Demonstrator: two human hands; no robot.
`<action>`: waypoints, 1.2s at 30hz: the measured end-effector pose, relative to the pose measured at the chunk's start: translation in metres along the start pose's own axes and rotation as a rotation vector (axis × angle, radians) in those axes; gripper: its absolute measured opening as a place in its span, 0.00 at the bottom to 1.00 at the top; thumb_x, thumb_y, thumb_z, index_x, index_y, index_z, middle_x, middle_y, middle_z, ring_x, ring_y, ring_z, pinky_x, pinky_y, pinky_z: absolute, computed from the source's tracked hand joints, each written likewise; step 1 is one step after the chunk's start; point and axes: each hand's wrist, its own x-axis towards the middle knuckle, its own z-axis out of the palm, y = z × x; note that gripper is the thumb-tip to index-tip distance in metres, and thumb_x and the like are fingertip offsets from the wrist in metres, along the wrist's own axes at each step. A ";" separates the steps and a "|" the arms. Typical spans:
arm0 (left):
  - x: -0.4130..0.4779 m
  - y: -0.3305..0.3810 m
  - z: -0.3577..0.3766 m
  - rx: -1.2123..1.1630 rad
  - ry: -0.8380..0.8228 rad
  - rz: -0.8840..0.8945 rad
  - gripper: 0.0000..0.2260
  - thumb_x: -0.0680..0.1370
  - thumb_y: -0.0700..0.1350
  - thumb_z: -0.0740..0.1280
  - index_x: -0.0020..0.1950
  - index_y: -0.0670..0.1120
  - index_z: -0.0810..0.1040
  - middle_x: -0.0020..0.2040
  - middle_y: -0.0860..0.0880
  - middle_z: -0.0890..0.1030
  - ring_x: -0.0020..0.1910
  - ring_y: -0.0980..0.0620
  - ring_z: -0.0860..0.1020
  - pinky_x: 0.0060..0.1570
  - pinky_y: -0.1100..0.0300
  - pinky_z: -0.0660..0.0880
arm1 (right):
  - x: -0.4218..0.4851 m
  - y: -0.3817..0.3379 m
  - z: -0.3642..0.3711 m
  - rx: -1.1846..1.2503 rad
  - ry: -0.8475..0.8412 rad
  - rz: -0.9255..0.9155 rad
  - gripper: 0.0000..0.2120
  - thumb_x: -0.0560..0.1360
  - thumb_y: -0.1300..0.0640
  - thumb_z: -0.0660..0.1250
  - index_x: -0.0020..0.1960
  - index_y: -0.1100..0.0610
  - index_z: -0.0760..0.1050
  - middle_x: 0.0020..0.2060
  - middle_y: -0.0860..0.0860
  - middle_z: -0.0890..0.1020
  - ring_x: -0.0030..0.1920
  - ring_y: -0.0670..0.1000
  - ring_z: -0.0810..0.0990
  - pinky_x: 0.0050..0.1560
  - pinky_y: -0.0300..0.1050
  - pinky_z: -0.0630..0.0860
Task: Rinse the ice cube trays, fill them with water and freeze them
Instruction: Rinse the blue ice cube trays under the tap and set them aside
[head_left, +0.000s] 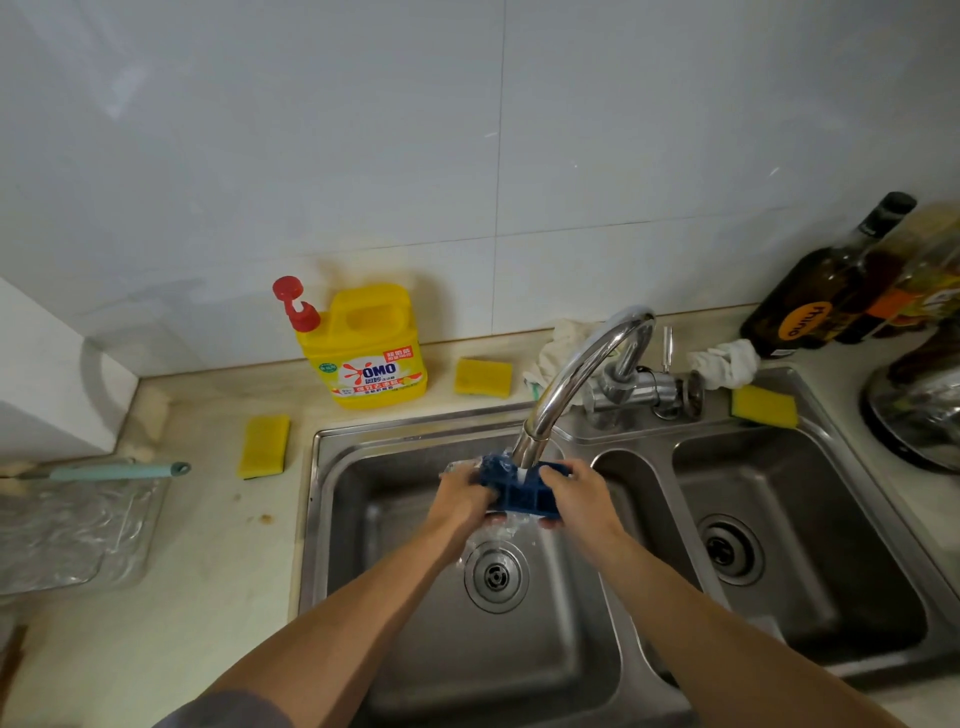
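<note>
A blue ice cube tray (522, 492) is held over the left sink basin (410, 639), right under the spout of the chrome tap (582, 374). Water runs onto it and splashes down toward the drain (495, 576). My left hand (464, 493) grips the tray's left end. My right hand (576, 493) grips its right end. Both hands' fingers curl under the tray, so most of it is hidden.
A yellow detergent bottle (371, 353) stands behind the sink, with yellow sponges (264, 446) on the counter and rim. Dark bottles (821, 291) and a steel lid (919, 415) sit at right. A clear plastic tray (67, 535) lies at left. The right basin (810, 551) adjoins.
</note>
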 end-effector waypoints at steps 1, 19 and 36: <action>-0.001 0.000 0.003 -0.075 -0.030 -0.033 0.11 0.79 0.34 0.64 0.54 0.47 0.81 0.49 0.44 0.85 0.47 0.47 0.85 0.42 0.57 0.83 | 0.002 -0.001 -0.003 0.019 0.026 0.015 0.06 0.80 0.57 0.67 0.57 0.56 0.76 0.52 0.55 0.80 0.48 0.53 0.82 0.33 0.43 0.80; -0.006 -0.015 -0.002 -0.233 0.038 -0.149 0.28 0.83 0.65 0.50 0.59 0.46 0.80 0.52 0.43 0.85 0.51 0.45 0.84 0.42 0.55 0.82 | -0.010 -0.018 -0.002 0.067 -0.074 0.083 0.14 0.83 0.49 0.60 0.53 0.56 0.80 0.49 0.58 0.84 0.49 0.57 0.85 0.54 0.58 0.84; -0.009 0.001 0.006 -0.110 -0.014 -0.076 0.29 0.83 0.65 0.49 0.56 0.46 0.82 0.48 0.45 0.87 0.49 0.47 0.86 0.42 0.57 0.82 | -0.007 -0.002 -0.020 0.219 0.011 0.250 0.17 0.84 0.48 0.61 0.61 0.61 0.77 0.55 0.61 0.83 0.53 0.61 0.84 0.48 0.55 0.83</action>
